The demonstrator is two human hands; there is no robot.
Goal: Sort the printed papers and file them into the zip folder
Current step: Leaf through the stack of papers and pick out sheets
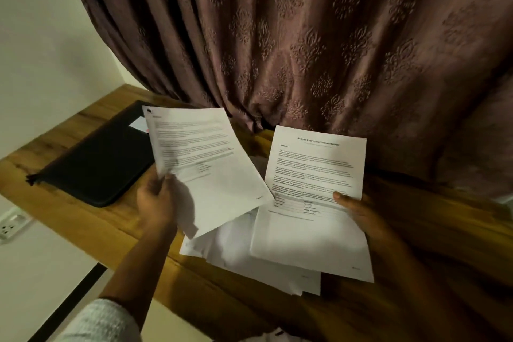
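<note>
A first sheet (205, 155) was pinched by the left hand (156, 198) and a second sheet (315, 172) pinched under the right hand's (361, 212) thumb, above a pile (244, 253) near the folder (97, 166).

surface: wooden table (83, 219) | left: black zip folder (97, 164) | centre: loose papers (236, 253)

Pale knitted sleeve (102, 322), left arm

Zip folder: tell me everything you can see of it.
The zip folder is black, flat, round-cornered, seemingly fabric. It lies on the wooden desk, zip apparently closed, pull tab sticking out at its near-left corner. A white slip shows at its far end. The sheet in the left hand hides its right edge.
</note>
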